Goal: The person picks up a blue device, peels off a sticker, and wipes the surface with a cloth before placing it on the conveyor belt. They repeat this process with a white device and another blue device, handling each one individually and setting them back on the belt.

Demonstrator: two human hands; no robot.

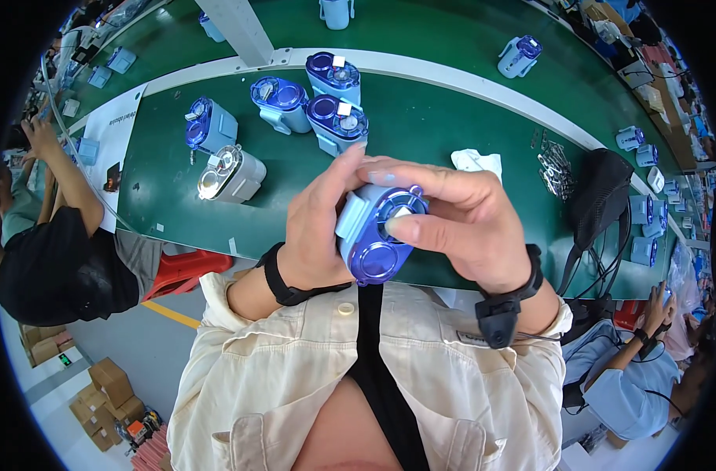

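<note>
Close in front of my chest is a light-blue two-chambered bottle [379, 261] with a see-through dark-blue lid. My left hand [314, 224] is wrapped round its left side. My right hand [479, 224] grips the far and right sides, its thumb pressed on the lid beside a small white piece. The bottle's far side is hidden by my fingers. Just beyond my hands stand several similar bottles, among them one [338, 125] right behind my fingertips and one [211, 125] farther left. A white bottle with a clear lid [232, 174] stands left of my left hand.
On the green table [421, 102] lie a crumpled white tissue [477, 162], a pile of small metal parts [558, 173] and a black bag [601, 192] with straps. A white metal rail [428, 67] crosses behind. Co-workers sit at left [67, 259] and right [629, 377].
</note>
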